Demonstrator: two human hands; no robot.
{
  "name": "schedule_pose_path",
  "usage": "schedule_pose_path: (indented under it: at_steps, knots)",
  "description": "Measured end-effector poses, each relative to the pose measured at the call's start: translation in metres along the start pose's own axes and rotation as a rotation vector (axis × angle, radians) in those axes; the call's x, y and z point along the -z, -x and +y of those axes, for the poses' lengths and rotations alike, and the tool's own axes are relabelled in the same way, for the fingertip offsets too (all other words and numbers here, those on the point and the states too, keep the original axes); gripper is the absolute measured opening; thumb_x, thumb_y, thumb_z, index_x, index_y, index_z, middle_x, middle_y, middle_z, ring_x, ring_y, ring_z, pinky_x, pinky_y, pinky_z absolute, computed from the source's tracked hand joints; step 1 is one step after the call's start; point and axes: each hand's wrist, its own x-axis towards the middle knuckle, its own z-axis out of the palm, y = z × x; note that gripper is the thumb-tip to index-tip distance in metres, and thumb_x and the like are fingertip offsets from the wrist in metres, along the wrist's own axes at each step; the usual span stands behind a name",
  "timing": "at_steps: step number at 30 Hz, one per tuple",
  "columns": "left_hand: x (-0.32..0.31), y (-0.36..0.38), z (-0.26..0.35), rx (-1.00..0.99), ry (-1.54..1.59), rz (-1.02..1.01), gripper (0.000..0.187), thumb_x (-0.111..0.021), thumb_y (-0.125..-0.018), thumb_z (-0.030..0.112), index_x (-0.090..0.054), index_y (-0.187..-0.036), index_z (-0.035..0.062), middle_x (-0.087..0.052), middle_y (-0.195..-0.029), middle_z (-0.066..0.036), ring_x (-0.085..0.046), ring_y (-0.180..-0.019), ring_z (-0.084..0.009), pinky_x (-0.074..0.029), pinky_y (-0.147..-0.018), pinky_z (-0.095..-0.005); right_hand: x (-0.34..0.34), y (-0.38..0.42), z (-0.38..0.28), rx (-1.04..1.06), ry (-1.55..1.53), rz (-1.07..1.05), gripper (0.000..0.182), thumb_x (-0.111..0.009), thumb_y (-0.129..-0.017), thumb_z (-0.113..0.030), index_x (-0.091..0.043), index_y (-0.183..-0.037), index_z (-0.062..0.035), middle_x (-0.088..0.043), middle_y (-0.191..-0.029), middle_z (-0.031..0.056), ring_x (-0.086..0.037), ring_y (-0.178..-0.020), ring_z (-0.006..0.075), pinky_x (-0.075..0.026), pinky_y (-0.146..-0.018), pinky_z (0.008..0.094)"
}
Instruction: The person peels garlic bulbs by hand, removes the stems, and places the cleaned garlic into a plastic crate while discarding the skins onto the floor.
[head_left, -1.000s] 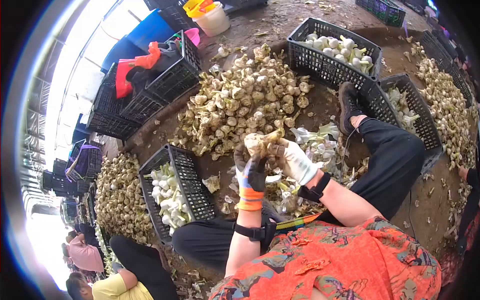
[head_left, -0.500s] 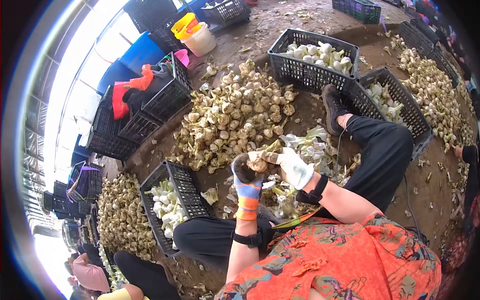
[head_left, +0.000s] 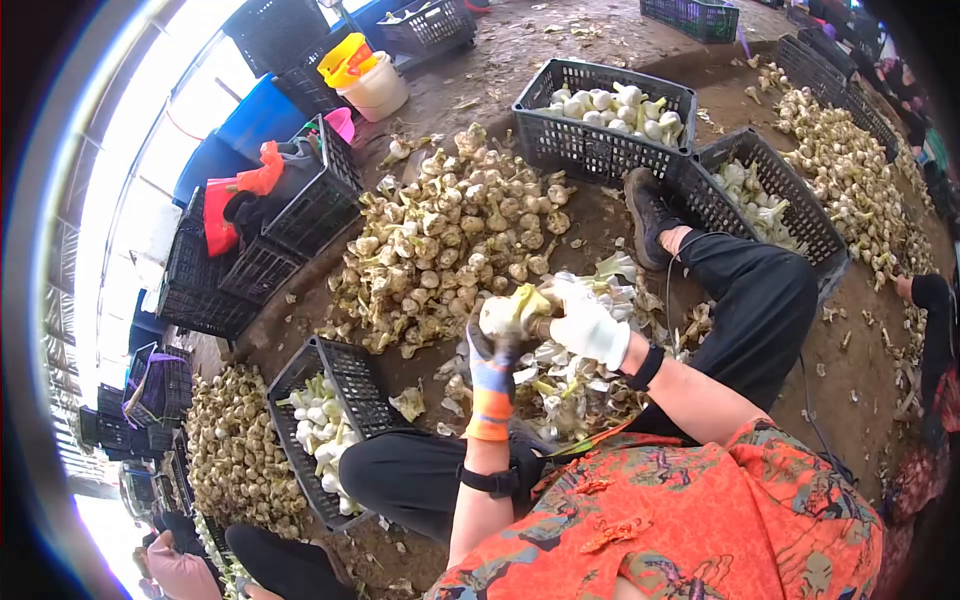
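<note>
A garlic bulb with a pale, partly bared surface is held between my gloved hands. My left hand, in a striped glove with dark fingers, is closed round it from below. My right hand, in a white glove, pinches at its stem side, fingertips partly hidden. Just beyond them lies a big heap of unpeeled garlic. Loose white skins are scattered beneath and beside my hands.
A black crate of white bulbs stands by my left knee. Another crate of white bulbs and a crate of garlic are ahead right. Stacked crates stand at left. Co-workers sit at both sides.
The brown outer skin on the held bulb has partly come away, and a paler surface shows. My right hand has shifted slightly left. The whole view has moved a little.
</note>
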Motion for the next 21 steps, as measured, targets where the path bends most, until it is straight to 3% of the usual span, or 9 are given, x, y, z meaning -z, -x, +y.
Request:
schedule_pose_path:
  at_steps: [1, 3, 4, 10, 13, 15, 17, 19, 21]
  knots:
    - [-0.007, -0.007, -0.004, -0.171, -0.223, -0.023, 0.050, -0.067, -0.084, 0.011, -0.043, -0.128, 0.0056, -0.057, -0.115, -0.010, -0.060, -0.100, -0.0231, -0.055, -0.081, -0.0386, 0.000, 0.003, 0.001, -0.010, -0.060, 0.040, 0.032, -0.060, -0.069, -0.002, -0.059, -0.101, 0.0024, -0.064, -0.088, 0.0129, -0.060, -0.084, 0.0197, -0.046, -0.075, 0.0319]
    - [-0.009, -0.001, 0.003, 0.058, 0.004, -0.014, 0.050, -0.068, -0.082, 0.009, -0.046, -0.127, 0.0059, -0.058, -0.113, -0.010, -0.061, -0.095, -0.0207, -0.055, -0.076, -0.0326, -0.002, 0.003, 0.008, -0.023, -0.184, 0.120, 0.029, -0.064, -0.072, -0.005, -0.062, -0.100, 0.0022, -0.065, -0.088, 0.0122, -0.061, -0.085, 0.0183, -0.046, -0.076, 0.0314]
    - [-0.009, -0.001, 0.006, 0.071, 0.012, -0.035, 0.051, -0.069, -0.081, 0.010, -0.046, -0.127, 0.0057, -0.059, -0.112, -0.010, -0.061, -0.092, -0.0199, -0.055, -0.073, -0.0314, 0.000, -0.004, 0.010, -0.042, -0.119, 0.077, 0.022, -0.065, -0.078, -0.006, -0.065, -0.098, 0.0002, -0.066, -0.089, 0.0088, -0.061, -0.082, 0.0152, -0.047, -0.073, 0.0286]
    - [-0.009, -0.004, 0.014, 0.078, -0.051, -0.139, 0.064, -0.075, -0.074, 0.018, -0.045, -0.129, 0.0035, -0.060, -0.105, -0.008, -0.062, -0.079, -0.0184, -0.052, -0.057, -0.0277, 0.003, 0.007, 0.008, -0.420, -0.918, 0.191, 0.019, -0.065, -0.081, -0.002, -0.066, -0.099, -0.0019, -0.067, -0.088, 0.0035, -0.062, -0.074, 0.0114, -0.050, -0.064, 0.0248]
    - [-0.010, 0.001, 0.015, 0.135, -0.095, -0.188, 0.068, -0.076, -0.073, 0.021, -0.044, -0.130, 0.0027, -0.061, -0.105, -0.009, -0.062, -0.077, -0.0182, -0.052, -0.056, -0.0269, 0.007, 0.010, 0.028, -0.451, -0.927, 0.314, 0.019, -0.063, -0.080, 0.000, -0.065, -0.099, -0.0014, -0.066, -0.087, 0.0051, -0.062, -0.073, 0.0123, -0.051, -0.061, 0.0265]
    - [-0.013, 0.005, 0.016, 0.210, -0.119, -0.229, 0.070, -0.078, -0.070, 0.018, -0.045, -0.130, 0.0040, -0.058, -0.114, -0.009, -0.059, -0.098, -0.0185, -0.056, -0.075, -0.0317, 0.017, 0.008, 0.040, -0.453, -0.923, 0.399, 0.018, -0.063, -0.080, -0.001, -0.065, -0.098, -0.0016, -0.066, -0.086, 0.0053, -0.062, -0.073, 0.0127, -0.051, -0.061, 0.0257]
    - [-0.011, 0.008, 0.019, 0.065, -0.152, -0.310, 0.073, -0.079, -0.070, 0.020, -0.044, -0.131, 0.0034, -0.058, -0.115, -0.009, -0.059, -0.100, -0.0198, -0.054, -0.080, -0.0327, 0.031, 0.002, 0.095, -0.280, -0.717, 0.648, 0.017, -0.061, -0.079, -0.003, -0.065, -0.095, -0.0013, -0.067, -0.084, 0.0068, -0.061, -0.073, 0.0131, -0.050, -0.065, 0.0258]
    - [-0.006, 0.012, 0.030, 0.051, -0.242, -0.368, 0.075, -0.080, -0.069, 0.022, -0.043, -0.132, 0.0033, -0.057, -0.116, -0.009, -0.058, -0.104, -0.0201, -0.051, -0.087, -0.0331, 0.074, 0.000, 0.109, -0.543, -0.065, 0.371, 0.026, -0.064, -0.076, -0.008, -0.064, -0.101, 0.0003, -0.068, -0.086, 0.0103, -0.064, -0.078, 0.0206, -0.051, -0.072, 0.0322]
    - [-0.015, 0.014, 0.038, 0.051, -0.255, -0.328, 0.080, -0.079, -0.069, 0.020, -0.038, -0.135, 0.0032, -0.051, -0.124, -0.010, -0.053, -0.110, -0.0193, -0.048, -0.091, -0.0324, 0.084, -0.001, 0.049, -0.554, 0.685, -0.161, 0.038, -0.064, -0.078, -0.010, -0.058, -0.114, 0.0008, -0.066, -0.101, 0.0173, -0.063, -0.094, 0.0306, -0.049, -0.082, 0.0364]
